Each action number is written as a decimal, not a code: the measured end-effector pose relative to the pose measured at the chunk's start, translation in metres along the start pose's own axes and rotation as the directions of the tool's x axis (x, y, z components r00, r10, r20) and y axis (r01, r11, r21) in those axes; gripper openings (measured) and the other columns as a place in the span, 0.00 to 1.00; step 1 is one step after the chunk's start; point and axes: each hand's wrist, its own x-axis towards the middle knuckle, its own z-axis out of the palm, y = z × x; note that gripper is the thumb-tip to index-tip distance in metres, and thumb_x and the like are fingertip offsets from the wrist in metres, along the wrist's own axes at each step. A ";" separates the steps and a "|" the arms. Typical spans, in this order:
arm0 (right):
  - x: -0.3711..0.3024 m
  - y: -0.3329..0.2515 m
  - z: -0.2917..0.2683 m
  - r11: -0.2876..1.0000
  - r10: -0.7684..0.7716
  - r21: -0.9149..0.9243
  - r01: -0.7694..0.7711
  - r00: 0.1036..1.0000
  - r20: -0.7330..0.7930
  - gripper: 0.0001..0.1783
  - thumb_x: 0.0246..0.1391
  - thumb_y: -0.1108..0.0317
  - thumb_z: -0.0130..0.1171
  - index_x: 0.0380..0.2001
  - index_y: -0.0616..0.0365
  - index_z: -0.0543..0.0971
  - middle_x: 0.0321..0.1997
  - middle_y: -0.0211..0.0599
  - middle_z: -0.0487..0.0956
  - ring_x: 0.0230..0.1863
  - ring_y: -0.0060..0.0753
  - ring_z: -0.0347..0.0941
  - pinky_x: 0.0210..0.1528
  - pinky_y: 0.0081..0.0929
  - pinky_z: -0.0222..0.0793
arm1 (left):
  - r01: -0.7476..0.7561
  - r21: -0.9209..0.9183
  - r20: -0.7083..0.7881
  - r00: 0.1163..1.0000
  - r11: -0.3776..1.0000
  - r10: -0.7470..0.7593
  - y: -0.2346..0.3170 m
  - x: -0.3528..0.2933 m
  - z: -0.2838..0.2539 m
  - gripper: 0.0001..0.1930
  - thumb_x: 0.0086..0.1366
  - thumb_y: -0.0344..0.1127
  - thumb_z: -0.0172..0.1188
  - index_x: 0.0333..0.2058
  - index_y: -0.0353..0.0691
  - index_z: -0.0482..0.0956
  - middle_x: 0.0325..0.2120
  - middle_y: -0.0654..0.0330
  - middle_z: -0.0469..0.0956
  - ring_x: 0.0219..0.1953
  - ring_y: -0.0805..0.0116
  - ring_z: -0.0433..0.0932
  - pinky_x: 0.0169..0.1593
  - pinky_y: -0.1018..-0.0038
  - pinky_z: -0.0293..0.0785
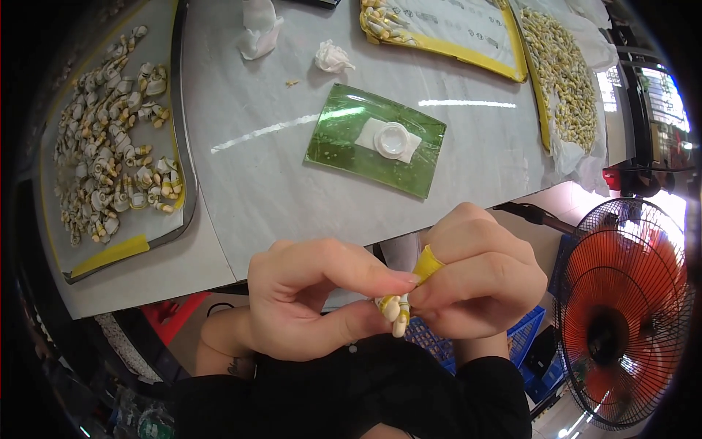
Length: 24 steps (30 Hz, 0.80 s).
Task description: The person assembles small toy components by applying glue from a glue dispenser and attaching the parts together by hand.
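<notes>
My left hand (314, 296) and my right hand (482, 274) meet in front of my body, just off the table's near edge. Between their fingertips is a small cream-and-white figurine piece (399, 316) with yellow-green bands and two rounded ends pointing down. Both thumbs press close to it, and its upper part is hidden by my fingers. A yellow wrap (428, 265) covers a fingertip of my right hand. Beyond my hands, a green glass plate (329, 150) lies on the table, bearing a small round white dish (393, 139) on a piece of white tissue (365, 134).
At left, a dark-rimmed tray (110, 256) holds many similar pieces (110, 146). Yellow-edged trays (468, 55) with small cream-yellow parts (563, 80) occupy the far right. Crumpled tissue (333, 57) lies at the back. An orange fan (621, 314) stands right, near a blue crate (523, 340).
</notes>
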 end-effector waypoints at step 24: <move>-0.026 0.019 -0.023 0.998 0.031 -0.044 -0.046 0.956 -0.292 0.06 0.35 0.79 0.59 0.24 0.65 0.77 0.24 0.38 0.75 0.24 0.29 0.68 0.27 0.21 0.62 | 0.002 0.889 0.089 0.980 -0.459 0.176 0.134 0.000 -0.066 0.13 0.45 0.19 0.57 0.33 0.36 0.78 0.35 0.55 0.78 0.42 0.56 0.75 0.43 0.70 0.70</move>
